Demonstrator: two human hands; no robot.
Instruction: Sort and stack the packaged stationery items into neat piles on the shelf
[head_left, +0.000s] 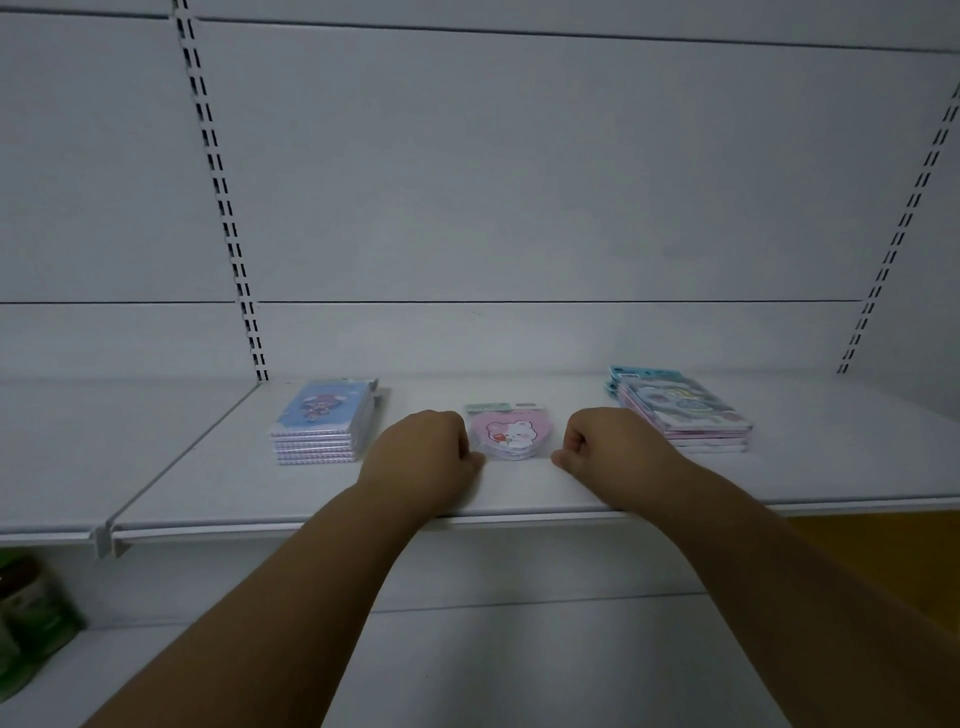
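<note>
Three piles of packaged stationery sit in a row on the white metal shelf (519, 493), all set back from its front edge. At the left is a stack of blue rectangular notebooks with a cartoon figure on the cover (324, 423). In the middle lies a small pile of pink heart-shaped note pads with a white bear print (511, 434). At the right is a stack of flat packets in pale blue and pink wrappers (683, 410), the lower ones slightly fanned out toward the back.

Both forearms reach over the shelf edge. The left hand (423, 454) rests on the shelf just beside the left edge of the heart-shaped pile, its fingers curled into a loose fist with nothing visibly held. The right hand (608, 447) rests likewise just beside the right edge of that pile, fingers curled under, holding nothing. Whether the knuckles touch the pile cannot be told.

Green packets (31, 618) sit blurred on the lower shelf at far left.
</note>
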